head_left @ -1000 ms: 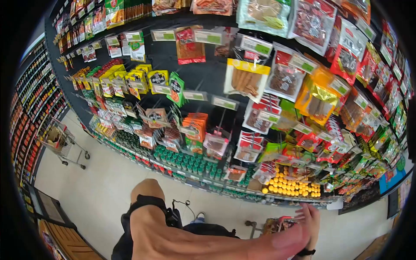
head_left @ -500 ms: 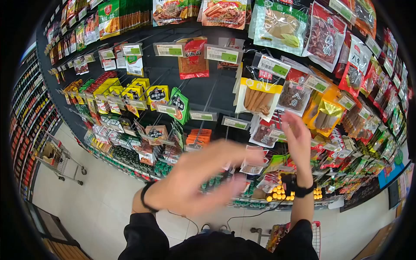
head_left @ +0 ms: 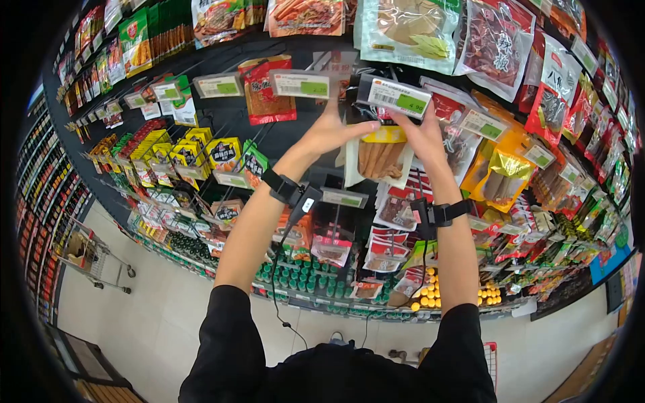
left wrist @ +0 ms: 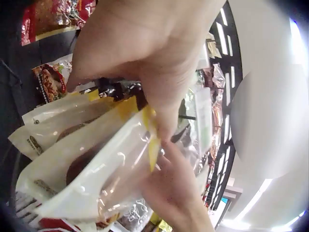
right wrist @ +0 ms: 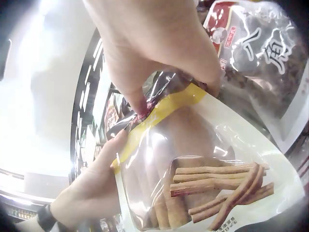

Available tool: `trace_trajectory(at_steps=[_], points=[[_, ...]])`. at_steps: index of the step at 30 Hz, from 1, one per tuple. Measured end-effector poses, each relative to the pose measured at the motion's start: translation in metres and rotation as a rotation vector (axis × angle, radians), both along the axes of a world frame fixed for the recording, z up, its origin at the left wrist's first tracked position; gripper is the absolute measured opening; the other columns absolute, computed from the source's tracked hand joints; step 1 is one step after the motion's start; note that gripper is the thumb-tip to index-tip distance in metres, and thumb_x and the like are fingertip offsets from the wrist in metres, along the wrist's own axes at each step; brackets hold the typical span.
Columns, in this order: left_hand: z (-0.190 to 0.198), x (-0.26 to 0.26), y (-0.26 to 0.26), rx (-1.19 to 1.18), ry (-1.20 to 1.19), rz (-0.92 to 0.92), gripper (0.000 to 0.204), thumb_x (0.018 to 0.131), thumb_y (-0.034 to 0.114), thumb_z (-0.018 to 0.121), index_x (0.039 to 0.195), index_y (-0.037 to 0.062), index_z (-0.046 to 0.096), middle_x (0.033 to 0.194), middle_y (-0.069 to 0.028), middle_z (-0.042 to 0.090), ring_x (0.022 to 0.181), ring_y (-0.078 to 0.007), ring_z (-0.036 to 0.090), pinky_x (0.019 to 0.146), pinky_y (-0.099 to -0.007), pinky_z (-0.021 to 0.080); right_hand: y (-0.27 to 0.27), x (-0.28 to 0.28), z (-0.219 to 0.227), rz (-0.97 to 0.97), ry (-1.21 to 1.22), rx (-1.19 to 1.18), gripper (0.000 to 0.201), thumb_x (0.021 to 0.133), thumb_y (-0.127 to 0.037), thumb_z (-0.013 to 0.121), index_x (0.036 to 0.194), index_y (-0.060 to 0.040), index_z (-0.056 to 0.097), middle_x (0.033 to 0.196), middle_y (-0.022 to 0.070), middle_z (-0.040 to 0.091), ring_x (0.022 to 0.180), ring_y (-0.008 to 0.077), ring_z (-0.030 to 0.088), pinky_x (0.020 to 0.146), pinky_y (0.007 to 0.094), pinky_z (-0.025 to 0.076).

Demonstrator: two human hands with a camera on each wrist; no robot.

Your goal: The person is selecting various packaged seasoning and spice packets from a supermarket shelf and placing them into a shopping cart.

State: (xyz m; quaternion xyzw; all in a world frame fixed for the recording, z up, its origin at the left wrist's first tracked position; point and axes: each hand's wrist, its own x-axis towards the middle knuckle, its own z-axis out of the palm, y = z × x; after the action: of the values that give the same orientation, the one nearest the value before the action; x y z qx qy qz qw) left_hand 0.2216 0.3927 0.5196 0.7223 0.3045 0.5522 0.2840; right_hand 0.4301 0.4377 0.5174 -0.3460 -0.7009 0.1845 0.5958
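Observation:
A yellow-topped clear packet of brown sticks (head_left: 381,158) hangs on a rack hook beneath a price tag (head_left: 398,98). From the left, my left hand (head_left: 329,131) has its thumb on the packet's yellow band, its other fingers going behind the tag. On the other side my right hand (head_left: 424,134) grips the packet's upper edge; the right wrist view shows its thumb and fingers curled round the yellow band (right wrist: 169,108). Several like packets (left wrist: 63,113) hang behind the front one in the left wrist view.
Red star-anise packets (head_left: 460,144) and an orange packet (head_left: 500,176) hang at the right. Left of the hands hangs a red packet (head_left: 267,91). Green-capped bottles (head_left: 302,277) line a lower shelf. A shopping cart (head_left: 94,258) stands at far left.
Both hands have moved up to the yellow-topped packet, the left from low in front of the body, the right from just below and right of it. The view has shifted slightly.

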Motion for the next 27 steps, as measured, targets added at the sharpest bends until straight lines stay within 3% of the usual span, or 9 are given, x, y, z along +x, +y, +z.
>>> trace_trajectory(at_steps=[1,2,7,11,14,16,20,23,27], points=[[0.001,-0.002,0.008,-0.031,0.052,0.12,0.113,0.07,0.035,0.083,0.145,-0.0087,0.01,0.142,-0.0193,0.037,0.134,-0.0249,0.033,0.111,-0.031,0.026,0.006,0.001,0.0,0.012,0.01,0.012,0.099,0.071,-0.028,0.08,0.143,0.0084,0.023,0.125,0.0246,0.055,0.118,0.0276,0.054,0.1,0.0342,0.04],[-0.005,-0.007,0.03,-0.076,0.057,0.103,0.117,0.067,0.039,0.084,0.146,-0.0065,0.011,0.142,-0.0245,0.034,0.136,-0.0318,0.031,0.112,-0.0345,0.024,0.01,0.002,0.002,0.043,0.046,-0.036,0.102,0.069,-0.025,0.082,0.144,0.0074,0.02,0.129,0.024,0.053,0.12,0.0267,0.052,0.1,0.0334,0.04],[0.008,-0.004,0.037,-0.191,0.046,-0.042,0.115,0.067,0.033,0.085,0.147,-0.004,0.01,0.139,-0.0208,0.04,0.129,-0.0268,0.041,0.108,-0.034,0.032,0.041,0.006,0.001,0.099,0.041,-0.155,0.105,0.07,-0.023,0.081,0.147,0.0043,0.015,0.135,0.0198,0.049,0.122,0.0232,0.05,0.102,0.0304,0.039],[-0.013,-0.021,0.083,-0.262,0.049,-0.031,0.118,0.066,0.03,0.085,0.148,-0.0035,0.006,0.14,-0.0216,0.041,0.131,-0.0258,0.04,0.108,-0.0338,0.032,0.048,0.006,0.009,0.178,0.061,-0.206,0.108,0.069,-0.029,0.081,0.147,0.004,0.014,0.138,0.0195,0.045,0.127,0.0242,0.046,0.104,0.0306,0.036],[-0.016,-0.023,0.091,-0.195,0.049,-0.028,0.092,0.074,0.019,0.079,0.141,-0.0027,0.02,0.132,-0.0174,0.049,0.123,-0.0227,0.048,0.104,-0.0328,0.037,0.066,0.004,0.004,0.13,0.071,-0.159,0.107,0.068,-0.03,0.081,0.146,0.0048,0.016,0.135,0.0195,0.047,0.126,0.0255,0.046,0.104,0.0308,0.037],[-0.015,-0.019,0.084,-0.123,-0.017,-0.084,0.05,0.083,0.005,0.07,0.128,-0.0006,0.048,0.122,-0.0105,0.059,0.112,-0.0191,0.057,0.097,-0.0317,0.045,0.065,0.003,0.005,0.142,0.102,-0.165,0.105,0.068,-0.03,0.081,0.144,0.0057,0.018,0.134,0.0196,0.049,0.124,0.0258,0.048,0.103,0.0309,0.037],[0.001,-0.017,0.07,-0.226,-0.033,-0.103,0.082,0.076,0.019,0.079,0.138,-0.0017,0.029,0.123,-0.0131,0.055,0.115,-0.0184,0.053,0.101,-0.0308,0.04,0.059,0.002,0.007,0.067,0.069,-0.156,0.103,0.068,-0.031,0.082,0.142,0.0071,0.021,0.131,0.0207,0.05,0.121,0.0261,0.05,0.102,0.0315,0.038],[0.009,-0.007,0.053,-0.257,-0.112,-0.109,0.064,0.077,0.019,0.077,0.127,-0.0022,0.044,0.12,-0.0112,0.058,0.11,-0.0179,0.055,0.096,-0.0307,0.043,0.066,0.0,0.003,0.018,0.065,-0.144,0.099,0.069,-0.032,0.082,0.139,0.008,0.026,0.127,0.0216,0.052,0.117,0.0267,0.053,0.099,0.0321,0.041],[-0.007,-0.014,0.07,-0.239,-0.009,0.048,0.073,0.074,0.017,0.078,0.133,-0.0026,0.039,0.123,-0.0143,0.056,0.113,-0.0199,0.054,0.097,-0.0301,0.042,0.045,-0.004,0.001,-0.012,0.093,0.031,0.085,0.074,-0.027,0.078,0.137,0.0061,0.031,0.124,0.0231,0.054,0.116,0.0302,0.054,0.097,0.0339,0.042]])
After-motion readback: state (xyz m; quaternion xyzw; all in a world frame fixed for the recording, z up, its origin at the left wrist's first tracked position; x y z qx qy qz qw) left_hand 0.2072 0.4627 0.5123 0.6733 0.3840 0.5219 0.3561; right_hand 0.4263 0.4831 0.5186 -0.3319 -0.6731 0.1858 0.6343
